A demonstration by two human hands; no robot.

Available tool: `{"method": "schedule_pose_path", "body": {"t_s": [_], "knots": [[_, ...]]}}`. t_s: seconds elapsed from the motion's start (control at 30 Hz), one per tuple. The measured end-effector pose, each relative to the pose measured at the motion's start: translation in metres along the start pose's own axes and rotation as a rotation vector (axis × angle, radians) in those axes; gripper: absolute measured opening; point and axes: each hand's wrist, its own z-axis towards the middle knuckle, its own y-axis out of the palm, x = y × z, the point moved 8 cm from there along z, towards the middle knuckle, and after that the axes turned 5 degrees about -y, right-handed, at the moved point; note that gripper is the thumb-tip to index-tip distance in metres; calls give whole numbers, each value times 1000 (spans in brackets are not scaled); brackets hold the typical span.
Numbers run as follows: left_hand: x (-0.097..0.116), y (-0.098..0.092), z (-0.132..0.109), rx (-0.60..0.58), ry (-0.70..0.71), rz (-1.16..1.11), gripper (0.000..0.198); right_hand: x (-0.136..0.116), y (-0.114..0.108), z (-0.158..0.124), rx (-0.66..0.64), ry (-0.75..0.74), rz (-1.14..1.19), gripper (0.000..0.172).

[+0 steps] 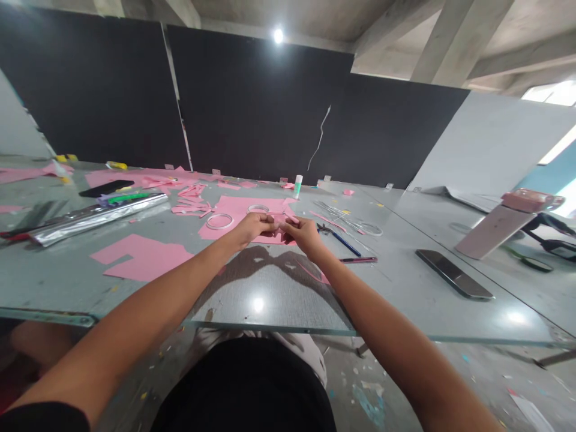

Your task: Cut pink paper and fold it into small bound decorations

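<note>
Two bare hands meet near the middle of the head view, the left hand (256, 228) and the right hand (302, 233) almost touching at the fingertips, with a small folded-looking piece of pink paper (279, 223) between them. It sits over the near part of a large flat sheet of pink paper (234, 207), and pink on pink makes its exact outline hard to tell. Handling so small a piece well probably calls for a light, even pinch from both sides, thumbs opposite the forefingers, so the paper neither creases nor tears; working it in short moves along its edge would likely serve better than one hard pull. Both hands are mostly closed, fingers curled in and thumbs pressed toward the forefingers: the left seems to grip the piece's left end, the right its right end, though the fingers hide the contact points. Just left of the left hand, a thin silvery ring (219, 228) lies on the sheet, and care that a knuckle does not nudge it seems wise. Beyond the hands stands a white-and-green glue stick (297, 187); beside the right hand lie dark pliers with blue handles (344, 241).
</note>
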Motion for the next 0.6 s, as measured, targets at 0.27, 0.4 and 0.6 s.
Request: {"method": "schedule_pose_path", "body": {"t_s": [0.27, 0.4, 0.6], "knots": [[8, 2, -5, -78, -10, 83, 44, -1, -6, 3, 25, -45, 3, 35], [13, -9, -1, 9, 51, 152, 36, -4, 3, 0, -77, -72, -138, 32], [11, -15, 3, 77, 85, 137, 28, 4, 14, -2, -138, -25, -169, 28]]}}
